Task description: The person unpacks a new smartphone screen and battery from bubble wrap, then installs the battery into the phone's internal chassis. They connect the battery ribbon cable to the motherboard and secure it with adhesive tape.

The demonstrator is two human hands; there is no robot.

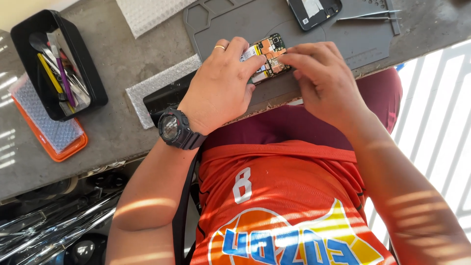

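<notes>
I steady the opened phone [265,58] at the worktop's [117,122] near edge, left hand [221,88] clasping it, right hand's [321,81] fingertips pinching its board; freeing the part would need fine, gentle prying.

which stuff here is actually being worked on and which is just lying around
In use: opened phone, held by left hand and right hand, on the grey mat.

Lying about: black tool tray, tweezers, phone back cover, bubble wrap, orange tray.
</notes>
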